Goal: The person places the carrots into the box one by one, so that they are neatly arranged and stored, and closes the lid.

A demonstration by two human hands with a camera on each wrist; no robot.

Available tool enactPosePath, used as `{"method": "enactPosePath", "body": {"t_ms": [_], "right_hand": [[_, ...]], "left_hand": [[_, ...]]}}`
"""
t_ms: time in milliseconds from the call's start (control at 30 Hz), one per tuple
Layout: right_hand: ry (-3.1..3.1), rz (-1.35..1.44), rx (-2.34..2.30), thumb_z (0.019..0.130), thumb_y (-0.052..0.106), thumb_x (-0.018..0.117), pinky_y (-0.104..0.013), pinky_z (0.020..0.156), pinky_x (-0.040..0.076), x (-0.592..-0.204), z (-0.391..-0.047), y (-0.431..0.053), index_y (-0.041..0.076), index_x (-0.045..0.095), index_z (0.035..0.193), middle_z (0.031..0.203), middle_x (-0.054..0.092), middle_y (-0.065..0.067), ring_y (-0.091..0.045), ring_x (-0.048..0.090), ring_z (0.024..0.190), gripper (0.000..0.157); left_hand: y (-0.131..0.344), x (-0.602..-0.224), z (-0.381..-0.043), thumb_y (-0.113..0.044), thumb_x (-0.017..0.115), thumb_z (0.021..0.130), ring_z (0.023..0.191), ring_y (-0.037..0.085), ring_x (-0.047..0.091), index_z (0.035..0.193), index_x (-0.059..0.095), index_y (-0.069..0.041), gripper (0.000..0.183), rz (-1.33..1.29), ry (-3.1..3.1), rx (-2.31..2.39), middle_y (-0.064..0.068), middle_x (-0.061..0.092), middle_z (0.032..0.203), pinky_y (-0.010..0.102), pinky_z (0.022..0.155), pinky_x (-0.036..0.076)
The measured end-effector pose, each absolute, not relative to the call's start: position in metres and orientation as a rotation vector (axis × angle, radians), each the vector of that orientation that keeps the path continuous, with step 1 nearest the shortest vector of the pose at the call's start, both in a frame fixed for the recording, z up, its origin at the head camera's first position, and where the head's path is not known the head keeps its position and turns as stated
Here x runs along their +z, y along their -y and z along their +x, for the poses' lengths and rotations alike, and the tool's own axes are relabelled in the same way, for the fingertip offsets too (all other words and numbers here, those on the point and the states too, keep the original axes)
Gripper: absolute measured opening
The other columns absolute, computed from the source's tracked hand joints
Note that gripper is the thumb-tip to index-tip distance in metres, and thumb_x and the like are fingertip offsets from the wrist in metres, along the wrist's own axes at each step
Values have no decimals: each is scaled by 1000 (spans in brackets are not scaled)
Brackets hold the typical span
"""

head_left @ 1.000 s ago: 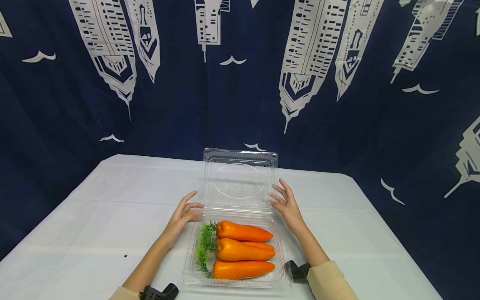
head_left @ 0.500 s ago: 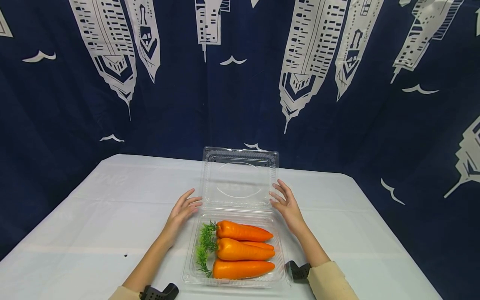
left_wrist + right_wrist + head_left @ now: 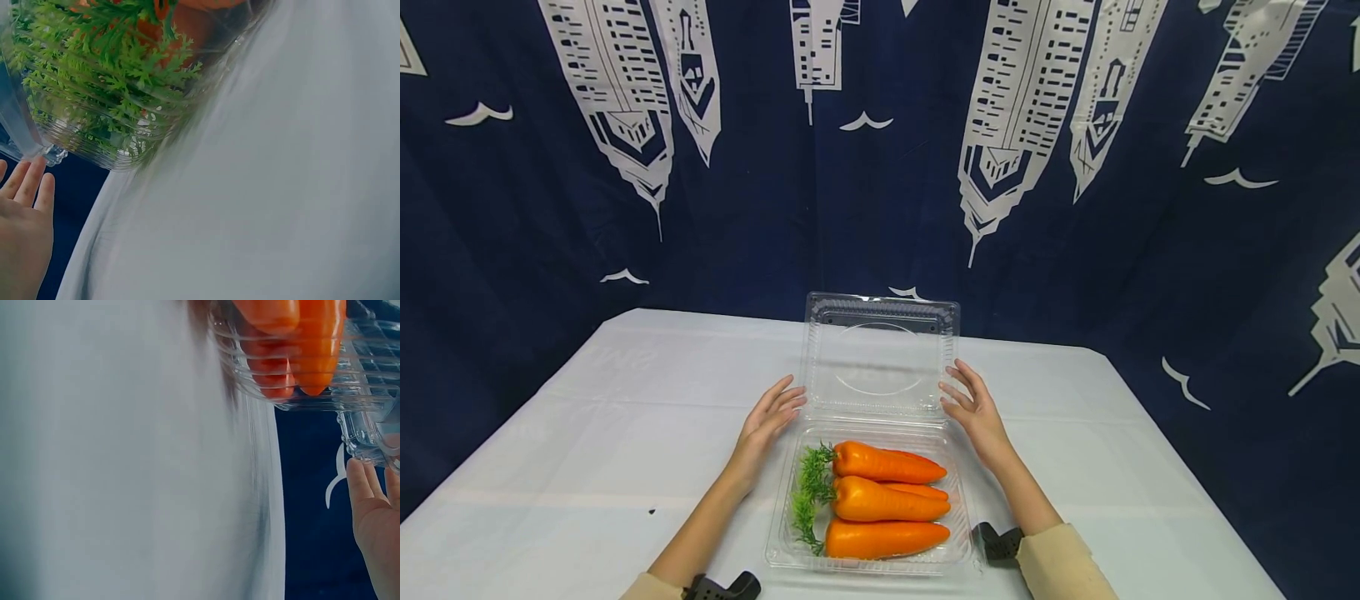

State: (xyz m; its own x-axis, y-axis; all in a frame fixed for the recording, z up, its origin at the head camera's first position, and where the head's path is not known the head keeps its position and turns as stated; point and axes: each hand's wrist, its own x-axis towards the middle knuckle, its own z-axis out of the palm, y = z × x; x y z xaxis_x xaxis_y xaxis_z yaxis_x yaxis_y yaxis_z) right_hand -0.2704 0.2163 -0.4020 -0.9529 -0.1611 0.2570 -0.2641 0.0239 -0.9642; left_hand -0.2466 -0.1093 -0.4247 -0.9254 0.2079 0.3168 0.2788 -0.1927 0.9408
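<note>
A clear plastic clamshell box (image 3: pixel 778 546) lies on the table with its lid (image 3: pixel 877 392) raised at the far side. Several orange carrots (image 3: pixel 887 542) with green leafy tops (image 3: pixel 805 500) lie across its base, tips to the right. My left hand (image 3: pixel 763 429) is at the lid's left edge, fingers extended; in the left wrist view its fingertips (image 3: pixel 39 164) touch the clear plastic by the hinge side. At the lid's right edge is my right hand (image 3: pixel 981 421), fingers spread and loosely bent. Its fingertips (image 3: pixel 354 465) meet the plastic rim in the right wrist view.
A white cloth covers the table (image 3: pixel 625 417), whose far edge meets a navy curtain (image 3: pixel 880 208) printed with white buildings. A small dark speck (image 3: pixel 652 512) lies on the cloth at left. Black wrist devices (image 3: pixel 1000 542) sit near both sleeves.
The left hand's fingers have straightened and drawn together slightly at the lid's edge. The lid has tilted up a little. The right hand and the carrots have hardly moved.
</note>
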Motion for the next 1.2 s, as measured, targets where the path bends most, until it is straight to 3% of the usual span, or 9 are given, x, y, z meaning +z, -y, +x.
{"method": "enactPosePath", "body": {"t_ms": [233,467,733,1000,1200], "right_hand": [[2215,422,2070,87,-5,50,-13,87,45,-400,-270,-217,13,18,144,147,25,-11,-25,38,127,68],[2218,390,2060,86,-6,51,-12,84,44,-398,-269,-218,9,19,143,147,22,-15,-35,35,130,67],[2226,418,2031,86,-7,50,-11,85,44,-394,-266,-219,5,19,142,146,24,-17,-34,35,129,65],[2195,450,2022,85,-6,51,-14,87,46,-393,-263,-220,3,22,140,143,28,-18,2,48,112,62],[2192,454,2030,86,-4,50,-15,88,45,-390,-261,-222,4,25,139,143,30,-16,5,48,112,59]], "left_hand": [[109,-423,-247,-12,39,95,116,5,48,143,20,-3,52,-601,1944,-2311,26,32,139,14,97,37],[107,-421,-247,-9,39,94,112,5,50,142,21,-2,52,-578,1919,-2326,25,33,135,16,97,39],[108,-418,-246,-8,38,94,113,8,50,142,21,1,51,-602,1894,-2329,28,33,136,16,96,40],[109,-417,-246,-8,37,95,115,14,49,142,20,1,51,-622,1911,-2312,29,33,137,16,96,39],[111,-415,-246,-10,37,96,116,15,49,141,22,0,50,-647,1917,-2288,29,34,136,17,98,39]]}}
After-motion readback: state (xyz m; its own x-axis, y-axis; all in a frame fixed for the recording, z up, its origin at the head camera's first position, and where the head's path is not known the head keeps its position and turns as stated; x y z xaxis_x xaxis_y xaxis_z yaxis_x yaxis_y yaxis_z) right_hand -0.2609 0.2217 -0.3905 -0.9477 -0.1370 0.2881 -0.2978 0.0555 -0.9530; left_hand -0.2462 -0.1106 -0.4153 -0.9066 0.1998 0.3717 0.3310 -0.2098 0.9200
